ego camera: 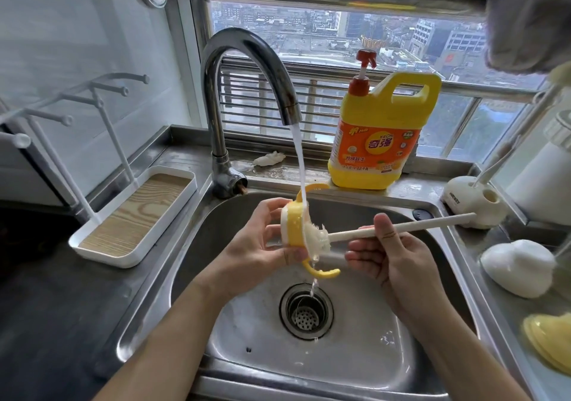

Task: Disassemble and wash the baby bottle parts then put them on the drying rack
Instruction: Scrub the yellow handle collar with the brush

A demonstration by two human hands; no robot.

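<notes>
Here, head view: both hands are over the steel sink, above its drain.
Left hand: fingers and thumb curled round the yellow handled collar, gripping it under the running water.
Collar position: on its side, one handle up and the other down; the stream from the faucet lands on it.
Right hand: thumb on top and fingers curled beneath, holding the white handle of the bottle brush, whose bristle head presses against the collar's open side.
Drying rack: on the counter left of the sink, white pegs rising from a wood-look tray.
Right counter: a white dome cap and a pale yellow part.
Back ledge: a yellow detergent jug with a red pump.
</notes>
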